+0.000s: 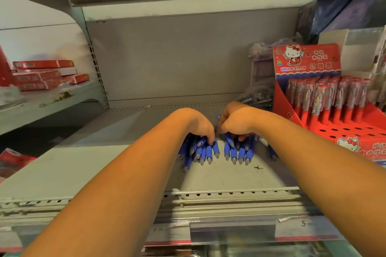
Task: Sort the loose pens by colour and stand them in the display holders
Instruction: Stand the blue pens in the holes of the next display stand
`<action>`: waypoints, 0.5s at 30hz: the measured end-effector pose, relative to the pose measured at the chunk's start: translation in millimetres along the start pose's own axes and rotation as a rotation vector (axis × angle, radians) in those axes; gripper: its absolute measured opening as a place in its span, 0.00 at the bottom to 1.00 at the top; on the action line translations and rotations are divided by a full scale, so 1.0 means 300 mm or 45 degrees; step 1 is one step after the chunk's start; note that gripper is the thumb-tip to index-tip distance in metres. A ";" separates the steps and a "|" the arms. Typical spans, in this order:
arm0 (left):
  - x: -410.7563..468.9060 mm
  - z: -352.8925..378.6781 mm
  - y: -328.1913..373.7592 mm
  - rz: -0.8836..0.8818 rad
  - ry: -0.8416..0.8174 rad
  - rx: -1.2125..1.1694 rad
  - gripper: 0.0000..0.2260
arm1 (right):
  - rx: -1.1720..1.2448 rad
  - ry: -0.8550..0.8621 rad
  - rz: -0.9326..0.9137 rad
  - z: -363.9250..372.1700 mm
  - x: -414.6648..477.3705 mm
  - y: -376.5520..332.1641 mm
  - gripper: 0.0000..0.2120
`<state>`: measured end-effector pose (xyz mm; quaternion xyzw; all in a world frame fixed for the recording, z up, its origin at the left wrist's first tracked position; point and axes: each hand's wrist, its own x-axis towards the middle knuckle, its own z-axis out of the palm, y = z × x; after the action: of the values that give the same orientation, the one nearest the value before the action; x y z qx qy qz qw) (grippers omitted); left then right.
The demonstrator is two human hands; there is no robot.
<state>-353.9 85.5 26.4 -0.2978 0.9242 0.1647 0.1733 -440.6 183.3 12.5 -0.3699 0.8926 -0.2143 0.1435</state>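
Several blue pens lie on the grey shelf (208, 177) with their tips towards me, in two bunches. My left hand (200, 126) is curled over the left bunch of blue pens (200, 151), fingers wrapped round them. My right hand (234, 124) grips the right bunch of blue pens (238, 151). One more blue pen (272, 152) lies alone just right of my right wrist. The pens' upper halves are hidden under my hands. A red display holder (355, 131) stands at the right, its back rows filled with red pens (325, 94) and its front holes empty.
A pile of clear-wrapped pens (259, 94) lies at the back, left of the red holder. Red boxes (43, 75) are stacked on the neighbouring shelf at the left. A shelf above overhangs the space. The shelf's front rail (229, 194) runs below my forearms.
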 end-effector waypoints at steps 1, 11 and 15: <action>0.003 0.002 0.000 -0.009 -0.007 0.001 0.14 | -0.006 0.002 0.002 0.001 -0.001 -0.002 0.10; 0.047 0.035 0.046 0.003 -0.090 0.133 0.20 | 0.034 0.108 -0.003 0.000 -0.023 0.000 0.10; 0.037 0.042 0.018 -0.009 0.028 0.221 0.19 | 0.091 0.164 -0.030 -0.009 -0.037 0.003 0.09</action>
<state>-362.8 89.4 11.8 -0.2868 0.9358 0.0800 0.1890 -434.5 192.6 15.6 -0.3604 0.8874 -0.2709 0.0964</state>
